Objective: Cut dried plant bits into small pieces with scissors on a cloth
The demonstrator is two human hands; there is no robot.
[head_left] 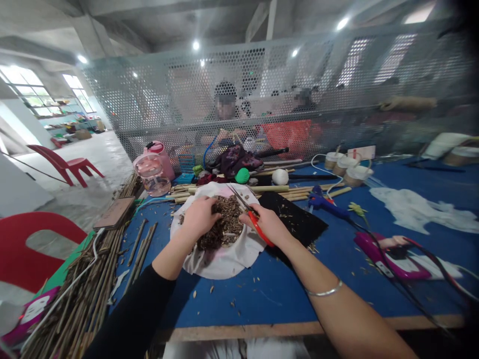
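Note:
A pile of dried brown plant pieces (229, 214) fills a round holder draped with a whitish cloth (239, 259), pink in spots. My left hand (200, 217) presses into the left side of the pile, its thumb apart and fingers curled round some of the pieces; the fingertips are partly hidden. A darker clump (209, 237) lies just below that palm. In my right hand (267, 222) are scissors (258, 228) with red handles, their blades pointing up and left above the far side of the pile. A silver bangle circles the right wrist.
Bundled thin sticks (86, 279) line the table's left edge, under a phone-like slab (114, 213). A black sheet (295, 219) lies right of the cloth. Beyond are a blue glue gun (327, 205), a magenta power strip (392, 259) and cables. A perforated metal screen (168, 99) stands behind, people beyond it.

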